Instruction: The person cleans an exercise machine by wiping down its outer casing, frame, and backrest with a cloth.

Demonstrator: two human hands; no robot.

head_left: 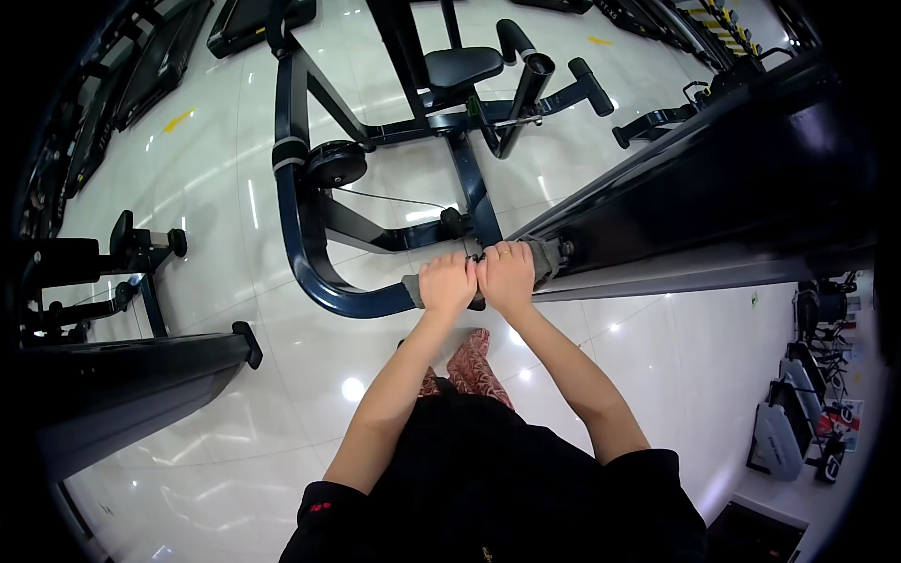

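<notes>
Both my hands press a grey cloth [546, 260] against the dark blue frame tube [352, 302] of a gym machine. My left hand [447, 283] lies over the cloth, whose edge sticks out at its left side. Right beside it, my right hand [507, 274] is wrapped over the same cloth, with more of it bunched out to the right, where the tube meets a large dark upright. The fingers of both hands curl over the tube, and the two hands touch or nearly touch.
The machine's black seat [464, 68], round pulley [336, 164] and padded arm [591, 87] stand ahead. A large dark column [713, 178] slants up at the right. Another machine's beam [150, 380] reaches in at the left. Treadmills [164, 61] line the upper left.
</notes>
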